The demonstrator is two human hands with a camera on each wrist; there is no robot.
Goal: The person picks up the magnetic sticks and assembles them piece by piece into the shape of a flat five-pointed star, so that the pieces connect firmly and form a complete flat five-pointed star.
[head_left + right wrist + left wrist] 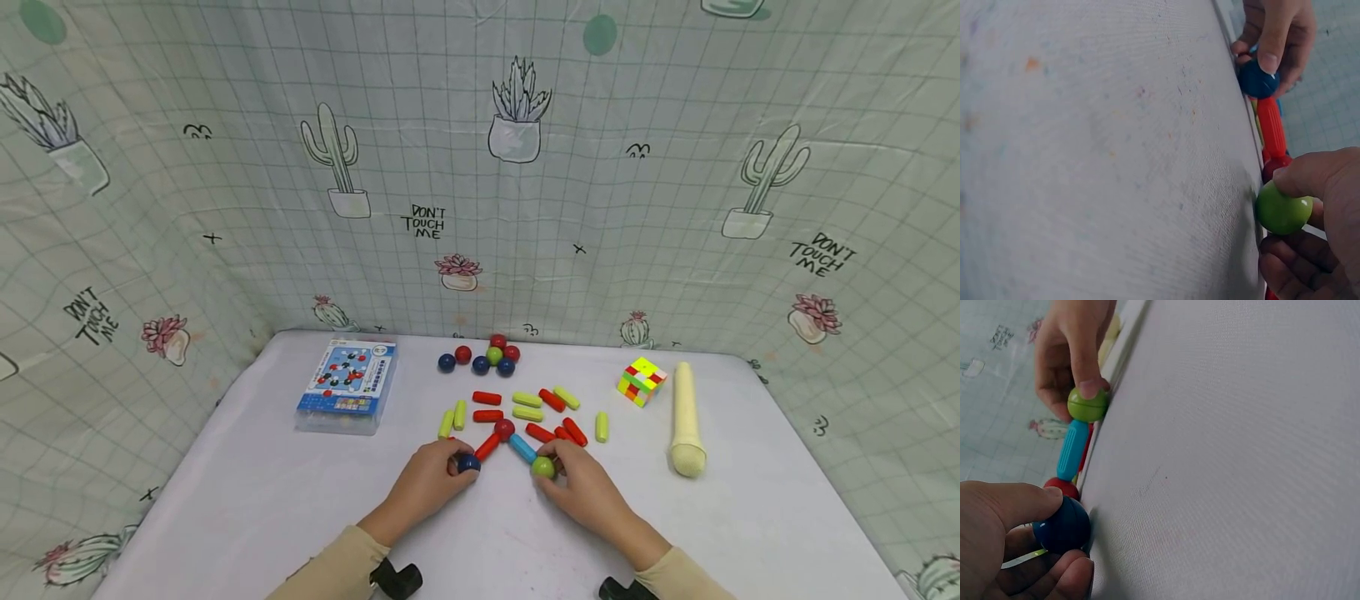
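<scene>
On the white table a joined V-shaped piece has a red ball (505,429) at its far tip. From that ball a red rod (487,447) runs to a dark blue ball (468,463), and a light blue rod (522,449) runs to a green ball (543,467). My left hand (431,482) pinches the dark blue ball between thumb and fingers. The green ball is gripped by my right hand (585,492), thumb on its near side in the right wrist view. Both wrist views show the two balls low, close to the tabletop.
Several loose red and yellow-green rods (527,412) lie beyond the hands. Behind them is a cluster of red, blue and green balls (481,365). A boxed kit (348,385) lies at left; a puzzle cube (642,381) and a pale yellow club-shaped object (686,425) are at right.
</scene>
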